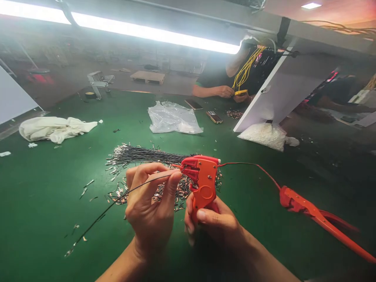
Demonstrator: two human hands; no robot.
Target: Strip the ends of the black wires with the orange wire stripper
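My right hand is wrapped round the handles of an orange crimping tool, held upright over the green table. My left hand pinches a thin black wire and holds its end at the tool's red jaws. The wire trails down to the left, with a metal terminal at its far end. Behind the tool lies a bundle of black wires with metal ends, and a heap of loose metal terminals.
A second red hand tool lies at the right with a red wire running to it. A white cloth, plastic bags and a white board lie further back. Another person's hands work with yellow wires.
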